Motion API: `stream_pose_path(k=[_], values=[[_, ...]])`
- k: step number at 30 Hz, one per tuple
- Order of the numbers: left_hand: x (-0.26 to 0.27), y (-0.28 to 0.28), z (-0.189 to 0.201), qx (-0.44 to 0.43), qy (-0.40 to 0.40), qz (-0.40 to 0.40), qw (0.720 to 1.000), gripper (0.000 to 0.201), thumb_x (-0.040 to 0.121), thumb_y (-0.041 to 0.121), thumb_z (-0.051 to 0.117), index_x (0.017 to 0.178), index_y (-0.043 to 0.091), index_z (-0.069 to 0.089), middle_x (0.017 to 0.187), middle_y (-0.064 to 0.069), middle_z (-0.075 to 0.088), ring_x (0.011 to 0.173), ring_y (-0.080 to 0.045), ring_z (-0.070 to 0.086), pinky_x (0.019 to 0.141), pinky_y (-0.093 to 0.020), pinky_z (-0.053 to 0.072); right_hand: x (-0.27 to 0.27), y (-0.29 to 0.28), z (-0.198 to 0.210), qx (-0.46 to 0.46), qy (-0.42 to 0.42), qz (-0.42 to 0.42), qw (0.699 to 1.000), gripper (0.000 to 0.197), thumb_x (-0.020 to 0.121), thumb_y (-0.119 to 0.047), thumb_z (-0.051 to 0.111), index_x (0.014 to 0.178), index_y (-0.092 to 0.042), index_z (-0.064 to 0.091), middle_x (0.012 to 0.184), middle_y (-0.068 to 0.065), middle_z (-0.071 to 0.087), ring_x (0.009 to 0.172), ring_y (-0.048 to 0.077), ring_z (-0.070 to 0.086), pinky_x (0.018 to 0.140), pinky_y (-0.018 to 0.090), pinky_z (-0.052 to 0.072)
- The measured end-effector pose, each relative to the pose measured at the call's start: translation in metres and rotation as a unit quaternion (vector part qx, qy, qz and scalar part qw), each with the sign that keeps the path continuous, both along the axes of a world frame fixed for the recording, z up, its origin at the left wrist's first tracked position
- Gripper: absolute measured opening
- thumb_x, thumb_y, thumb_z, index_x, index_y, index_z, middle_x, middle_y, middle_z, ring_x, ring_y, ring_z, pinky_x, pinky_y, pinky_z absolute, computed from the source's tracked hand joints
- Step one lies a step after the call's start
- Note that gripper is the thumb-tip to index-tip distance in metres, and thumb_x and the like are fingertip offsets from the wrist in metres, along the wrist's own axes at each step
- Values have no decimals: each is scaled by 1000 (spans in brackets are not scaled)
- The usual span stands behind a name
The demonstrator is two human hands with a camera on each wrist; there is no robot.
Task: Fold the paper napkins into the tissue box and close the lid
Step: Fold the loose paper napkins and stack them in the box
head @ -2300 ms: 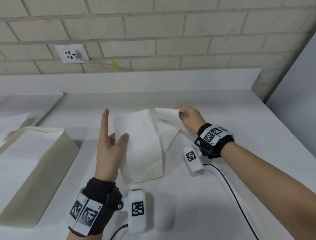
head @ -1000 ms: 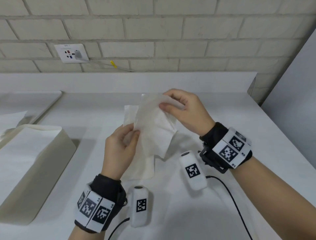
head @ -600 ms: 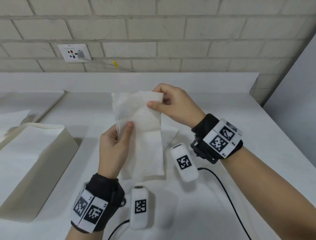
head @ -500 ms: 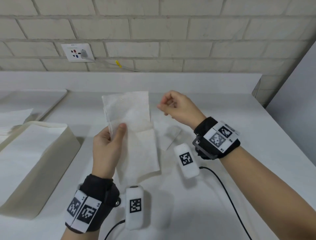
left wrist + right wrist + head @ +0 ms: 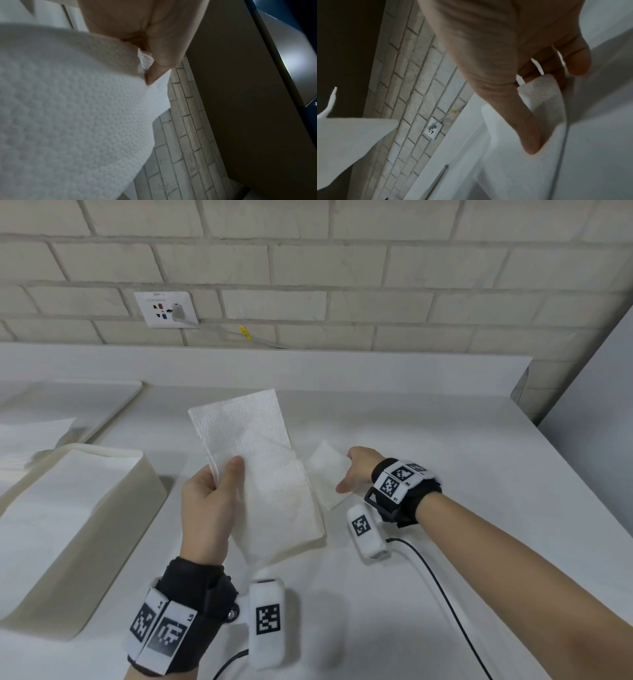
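My left hand (image 5: 222,474) pinches a folded white napkin (image 5: 246,433) by its left edge and holds it upright above the table; in the left wrist view, thumb and fingers of the left hand (image 5: 145,65) clamp the embossed napkin (image 5: 68,108). My right hand (image 5: 349,470) is down on a smaller napkin (image 5: 325,474) lying flat to the right. In the right wrist view, the right hand (image 5: 547,94) curls round that napkin's lifted edge (image 5: 542,97). The open cream tissue box (image 5: 102,542) stands at the left with white napkins inside.
Another folded napkin (image 5: 294,515) lies on the white table under the held one. A flat white lid or tray (image 5: 85,395) and a loose sheet (image 5: 27,433) lie behind the box. A black cable (image 5: 445,594) trails from the right wrist. A brick wall with a socket (image 5: 168,309) stands behind.
My right hand let go of the upright napkin's top corner and dropped to the small napkin on the table. The left hand keeps holding the folded napkin.
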State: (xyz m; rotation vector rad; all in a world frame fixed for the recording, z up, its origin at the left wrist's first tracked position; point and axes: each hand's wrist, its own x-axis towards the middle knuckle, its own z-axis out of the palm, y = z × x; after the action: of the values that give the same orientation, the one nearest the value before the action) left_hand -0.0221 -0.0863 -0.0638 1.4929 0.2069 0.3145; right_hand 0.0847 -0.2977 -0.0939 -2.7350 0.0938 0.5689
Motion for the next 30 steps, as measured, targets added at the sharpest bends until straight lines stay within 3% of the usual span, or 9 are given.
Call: stream_pose_path(k=[3, 5, 8, 11, 15, 19, 25, 28, 30], values=[[0, 0, -1, 5, -3, 3, 1000, 10, 91, 12, 60, 83, 13, 67, 85, -2, 70, 87, -26, 66, 75, -33, 50, 1, -2, -2, 48, -27, 1, 999, 21, 76, -15, 70, 89, -11, 55, 97, 6, 61, 87, 22, 58, 70, 26, 46], [0, -1, -2, 18, -18, 3, 1000, 11, 89, 7, 61, 96, 14, 65, 92, -3, 70, 93, -29, 66, 76, -33, 52, -1, -4, -2, 90, -63, -14, 994, 13, 78, -8, 65, 89, -8, 57, 95, 5, 56, 82, 21, 54, 58, 23, 39], [1, 0, -6, 24, -53, 1, 998, 56, 86, 2, 63, 128, 36, 46, 110, -9, 68, 94, -27, 66, 78, -35, 53, -10, -8, 5, 188, -114, -34, 975, 23, 83, -5, 60, 105, -2, 59, 97, 6, 57, 82, 18, 53, 51, 18, 40], [2, 2, -9, 52, -57, -3, 997, 75, 78, 15, 65, 127, 61, 33, 130, -9, 57, 98, -27, 64, 82, -37, 53, -25, -11, 22, 299, -177, -61, 936, 28, 87, -4, 56, 115, -5, 55, 102, 5, 57, 80, 20, 56, 50, 19, 47], [3, 2, -13, 117, -27, -3, 993, 35, 89, 4, 58, 102, 36, 65, 116, 5, 66, 112, -16, 59, 96, -28, 45, -50, -11, 49, 468, -254, -56, 844, 38, 87, 2, 56, 115, -21, 48, 102, 1, 59, 78, 21, 59, 53, 28, 51], [4, -3, -9, 87, -7, -16, 996, 31, 93, 4, 53, 88, 29, 70, 101, 3, 69, 88, -12, 62, 77, -19, 44, -72, -4, 68, 584, -254, 6, 771, 47, 87, 7, 55, 110, -32, 43, 94, -1, 62, 65, 10, 63, 52, 27, 53], [-12, -26, 19, -35, -25, -131, 990, 44, 92, 50, 40, 80, 30, 78, 95, 6, 74, 94, -8, 68, 81, -26, 50, -86, 9, 66, 599, -238, 42, 764, 38, 88, 4, 55, 106, -28, 45, 86, 0, 64, 67, 11, 63, 53, 28, 55], [-15, -31, 19, -17, -40, -103, 994, 46, 96, 38, 42, 74, 7, 69, 77, 6, 70, 72, -5, 64, 65, -13, 48, -87, 13, 59, 579, -247, 28, 776, 26, 90, -3, 56, 100, -26, 50, 88, 2, 64, 71, 15, 63, 54, 29, 54], [-15, -31, 18, -3, -59, -92, 994, 44, 95, 31, 45, 62, 5, 56, 61, 6, 56, 58, -4, 51, 55, -14, 41, -88, 13, 54, 572, -253, 28, 780, 18, 91, -6, 54, 96, -24, 55, 90, -2, 63, 74, 12, 62, 55, 27, 53]])
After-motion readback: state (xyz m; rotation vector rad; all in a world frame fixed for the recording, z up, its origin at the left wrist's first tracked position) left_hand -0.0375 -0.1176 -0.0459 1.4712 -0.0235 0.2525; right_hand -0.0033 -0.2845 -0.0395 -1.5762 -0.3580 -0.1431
